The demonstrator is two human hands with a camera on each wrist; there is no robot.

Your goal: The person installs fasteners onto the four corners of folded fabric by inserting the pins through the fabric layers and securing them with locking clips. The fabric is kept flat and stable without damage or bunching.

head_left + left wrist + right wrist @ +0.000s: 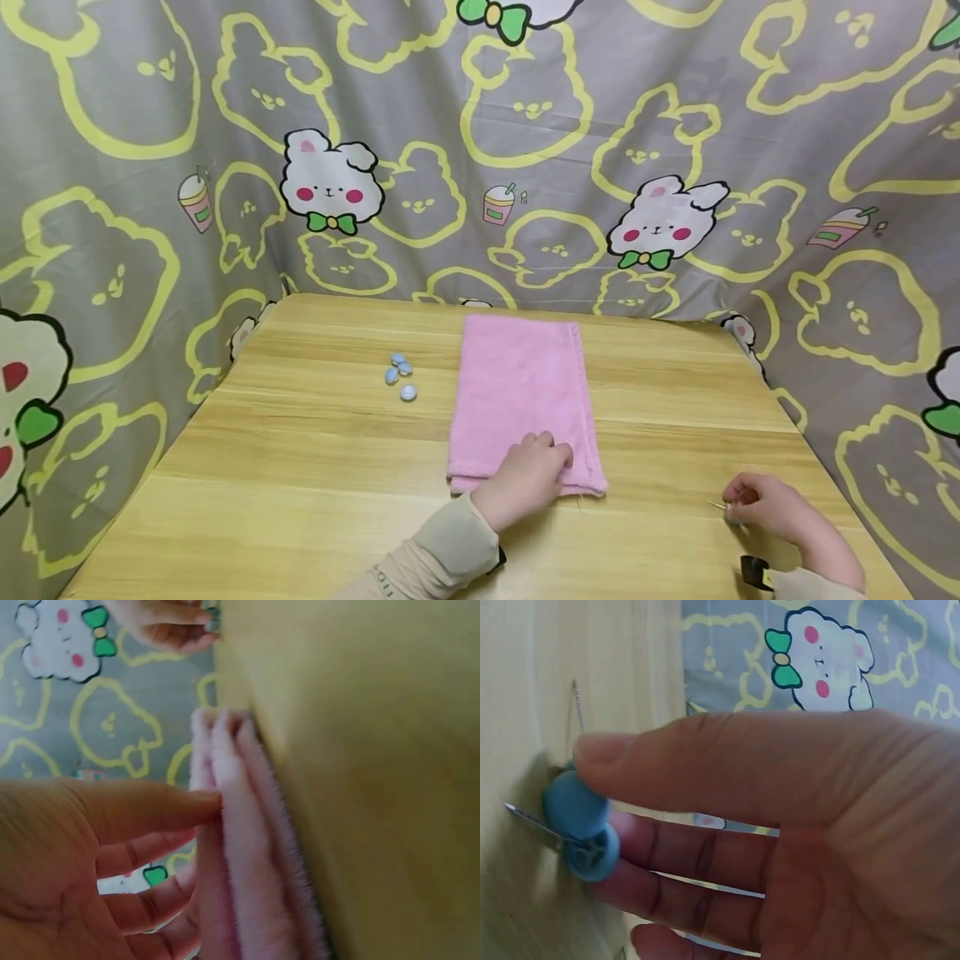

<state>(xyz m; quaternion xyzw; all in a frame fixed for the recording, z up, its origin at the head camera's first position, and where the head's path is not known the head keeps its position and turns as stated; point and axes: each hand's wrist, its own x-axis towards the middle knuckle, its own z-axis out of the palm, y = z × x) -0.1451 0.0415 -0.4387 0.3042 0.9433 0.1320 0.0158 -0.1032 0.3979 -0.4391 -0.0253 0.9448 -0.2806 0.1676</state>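
Observation:
A folded pink towel [517, 383] lies on the table, its stacked layers visible edge-on in the left wrist view. My left hand [528, 471] is at the near right part of it, fingers bent over the top. The left thumb [172, 810] presses at the layered edge, the other fingers partly hidden behind the fabric. Off to the right, my right hand [772, 508] pinches blue round-headed pins [577, 802] low over the table. Two thin metal points stick out from them, and one cap shows a spoked underside. Whether the pins touch the table I cannot tell.
Several small blue round caps [397, 368] lie left of the towel, one paler cap [408, 392] slightly nearer. The wooden table [300, 467] ends at a grey curtain [420, 108] with bear prints, which stands behind and on both sides.

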